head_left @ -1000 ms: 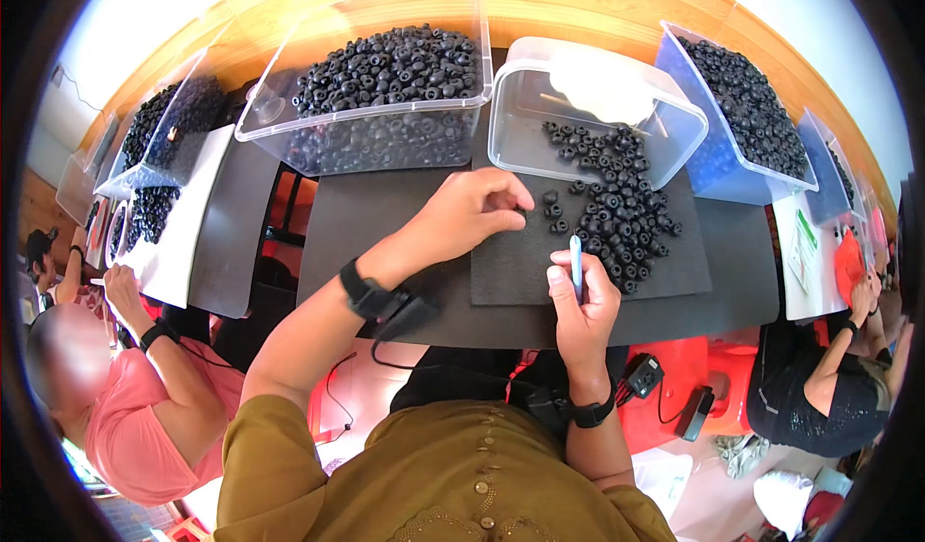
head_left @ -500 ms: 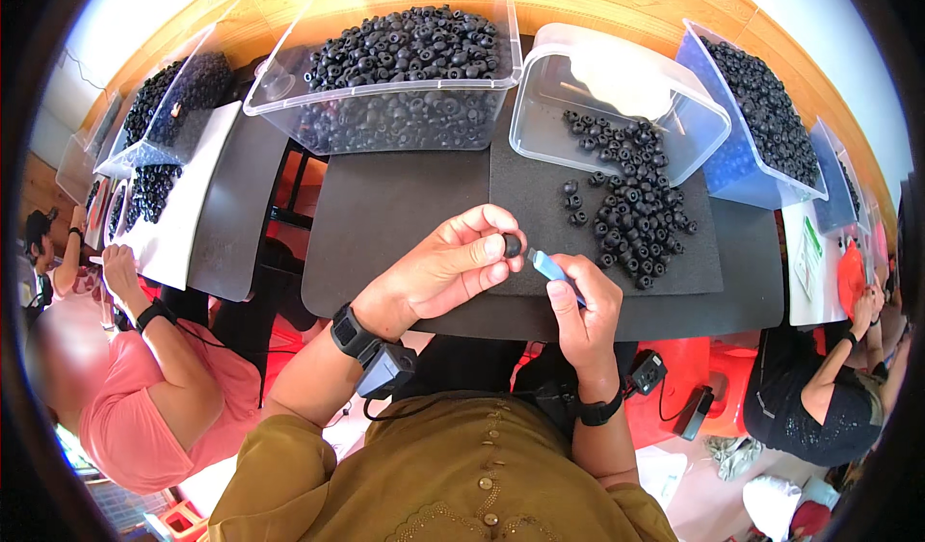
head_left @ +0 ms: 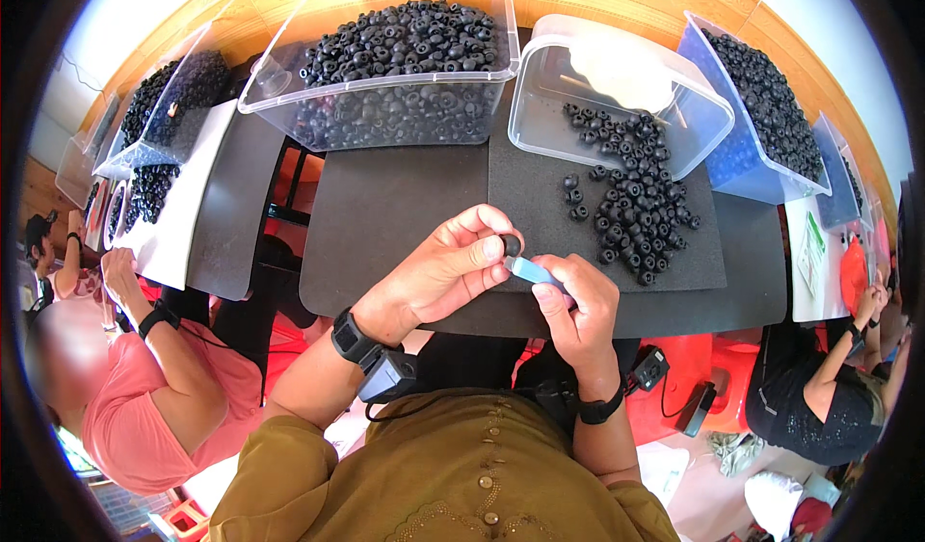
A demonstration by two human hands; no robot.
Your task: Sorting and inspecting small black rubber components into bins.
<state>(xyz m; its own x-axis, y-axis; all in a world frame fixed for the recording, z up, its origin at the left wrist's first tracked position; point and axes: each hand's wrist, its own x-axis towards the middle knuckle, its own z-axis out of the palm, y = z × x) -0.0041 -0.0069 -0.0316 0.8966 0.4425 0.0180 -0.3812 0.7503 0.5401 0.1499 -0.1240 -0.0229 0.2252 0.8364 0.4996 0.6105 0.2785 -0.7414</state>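
Note:
Between the thumb and fingers of my left hand (head_left: 453,263) is a small round black part (head_left: 510,244), pinched above the table's front edge. My right hand (head_left: 581,306) grips a small tool with a light blue handle (head_left: 536,272). Its tip meets or nearly meets the lower side of the black part; my fingers partly hide the spot. Beyond my right hand, a pile of similar black parts with holes (head_left: 644,219) spreads over a dark mat (head_left: 540,195). The pile runs out of a clear plastic bin (head_left: 708,152) tipped on its side.
A clear bin (head_left: 385,123) full of black parts stands at the back on the dark table (head_left: 385,205). Another full bin (head_left: 756,171) stands at the back right. People sit on both sides, one in a pink shirt (head_left: 154,397) at left and one in black (head_left: 809,388) at right.
My right hand has shifted slightly, bringing the blue tool's tip left and down to the black part. My left hand stays nearly in place, still pinching the part.

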